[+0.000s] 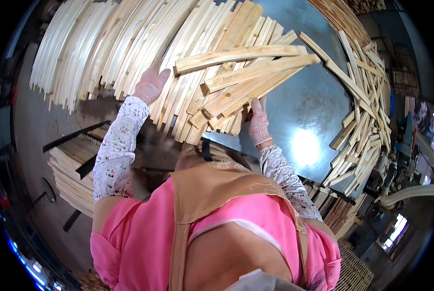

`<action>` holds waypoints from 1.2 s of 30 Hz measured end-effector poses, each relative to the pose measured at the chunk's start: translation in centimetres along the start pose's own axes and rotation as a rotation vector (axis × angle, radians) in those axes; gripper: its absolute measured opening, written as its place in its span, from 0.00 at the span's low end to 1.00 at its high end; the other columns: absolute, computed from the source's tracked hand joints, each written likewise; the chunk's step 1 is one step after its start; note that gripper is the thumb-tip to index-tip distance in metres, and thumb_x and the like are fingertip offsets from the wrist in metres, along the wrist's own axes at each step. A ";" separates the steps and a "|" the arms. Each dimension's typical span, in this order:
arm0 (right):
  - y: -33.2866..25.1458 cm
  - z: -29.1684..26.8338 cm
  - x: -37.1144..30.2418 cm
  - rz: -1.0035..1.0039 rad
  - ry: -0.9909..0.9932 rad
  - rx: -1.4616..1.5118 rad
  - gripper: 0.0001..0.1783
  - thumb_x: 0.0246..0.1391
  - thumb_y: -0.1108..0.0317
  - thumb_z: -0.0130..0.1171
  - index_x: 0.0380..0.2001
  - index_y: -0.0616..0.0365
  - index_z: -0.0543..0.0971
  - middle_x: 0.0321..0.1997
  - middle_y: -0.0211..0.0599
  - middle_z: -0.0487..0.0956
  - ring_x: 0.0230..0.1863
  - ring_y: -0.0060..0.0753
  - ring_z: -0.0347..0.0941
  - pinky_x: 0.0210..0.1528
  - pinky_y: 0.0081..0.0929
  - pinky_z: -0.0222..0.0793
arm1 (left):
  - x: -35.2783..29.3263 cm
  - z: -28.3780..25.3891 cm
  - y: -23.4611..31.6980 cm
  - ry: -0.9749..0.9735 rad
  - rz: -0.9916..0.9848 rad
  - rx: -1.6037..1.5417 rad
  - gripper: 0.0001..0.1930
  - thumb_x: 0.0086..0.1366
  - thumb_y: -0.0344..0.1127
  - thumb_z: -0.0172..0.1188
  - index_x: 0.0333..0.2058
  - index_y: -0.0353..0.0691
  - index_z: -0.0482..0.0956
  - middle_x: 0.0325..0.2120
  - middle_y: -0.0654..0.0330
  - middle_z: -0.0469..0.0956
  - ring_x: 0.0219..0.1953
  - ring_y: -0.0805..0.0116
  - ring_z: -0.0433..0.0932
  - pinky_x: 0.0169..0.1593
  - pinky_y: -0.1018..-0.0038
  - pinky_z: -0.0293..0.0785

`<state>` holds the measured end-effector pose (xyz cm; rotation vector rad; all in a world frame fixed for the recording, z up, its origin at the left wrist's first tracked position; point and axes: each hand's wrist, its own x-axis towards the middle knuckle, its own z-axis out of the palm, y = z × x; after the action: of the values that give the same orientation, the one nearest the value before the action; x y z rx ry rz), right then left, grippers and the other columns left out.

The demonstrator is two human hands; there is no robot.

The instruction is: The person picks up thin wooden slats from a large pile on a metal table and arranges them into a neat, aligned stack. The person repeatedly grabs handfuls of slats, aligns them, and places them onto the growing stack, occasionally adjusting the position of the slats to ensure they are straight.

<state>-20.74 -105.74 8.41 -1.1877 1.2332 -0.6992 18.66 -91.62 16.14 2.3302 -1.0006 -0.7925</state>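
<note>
Nearest, at the bottom centre of the frame, a brown apron is worn over a pink top. Just above and right of it, the gloved right hand is set against the right side of the piled wood; its fingertips are partly hidden, so whether anything is gripped cannot be told. At the left of centre, the gloved left hand is laid open on the near part of the slat row, thumb held apart and nothing seen enclosed.

Between the hands, several crossed slats are laid aslant over the row, their right ends fanned out above the worktop. These could be tipped or slid off if the row beneath were pushed unevenly, since they are supported only where they cross it. The row's near ends appear to be carried past the worktop's near edge; slats could be dropped there if drawn too far toward the apron. A glove could be pinched or snagged by rough ends where slats meet at angles.

Farther right, a tangled heap is spread along the worktop; it could be made to slump if one crossing piece were pulled.
</note>
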 end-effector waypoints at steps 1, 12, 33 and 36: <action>-1.5 0.5 0.4 0.098 -0.017 0.090 0.28 0.71 0.38 0.59 0.58 0.48 0.78 0.39 0.28 0.76 0.33 0.23 0.67 0.37 0.29 0.67 | -0.2 -1.0 1.0 0.002 -0.017 0.085 0.35 0.76 0.53 0.56 0.73 0.36 0.69 0.68 0.37 0.73 0.71 0.41 0.72 0.74 0.55 0.67; -4.7 1.0 8.0 0.265 0.114 0.533 0.29 0.66 0.45 0.69 0.59 0.54 0.78 0.53 0.39 0.82 0.53 0.39 0.78 0.54 0.43 0.75 | 3.5 -3.4 12.4 0.139 0.299 0.440 0.37 0.74 0.62 0.51 0.68 0.38 0.76 0.64 0.46 0.80 0.67 0.50 0.77 0.72 0.55 0.69; -7.2 -3.4 8.6 0.292 -0.164 0.771 0.34 0.64 0.60 0.70 0.68 0.62 0.70 0.54 0.43 0.80 0.53 0.40 0.78 0.53 0.40 0.80 | 0.3 15.3 32.2 -0.349 -0.006 0.327 0.46 0.66 0.65 0.63 0.69 0.32 0.70 0.66 0.34 0.74 0.68 0.36 0.73 0.73 0.53 0.68; -7.8 -7.7 9.3 0.286 -0.231 0.811 0.32 0.64 0.62 0.68 0.67 0.62 0.72 0.55 0.45 0.81 0.54 0.41 0.79 0.55 0.38 0.80 | -1.2 19.8 33.0 -0.236 0.063 0.102 0.53 0.66 0.66 0.64 0.74 0.25 0.63 0.71 0.31 0.68 0.74 0.41 0.69 0.76 0.59 0.64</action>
<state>-24.29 -118.73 13.34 -0.3936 0.7715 -0.7193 -11.22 -114.93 22.80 2.3153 -1.2333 -1.0309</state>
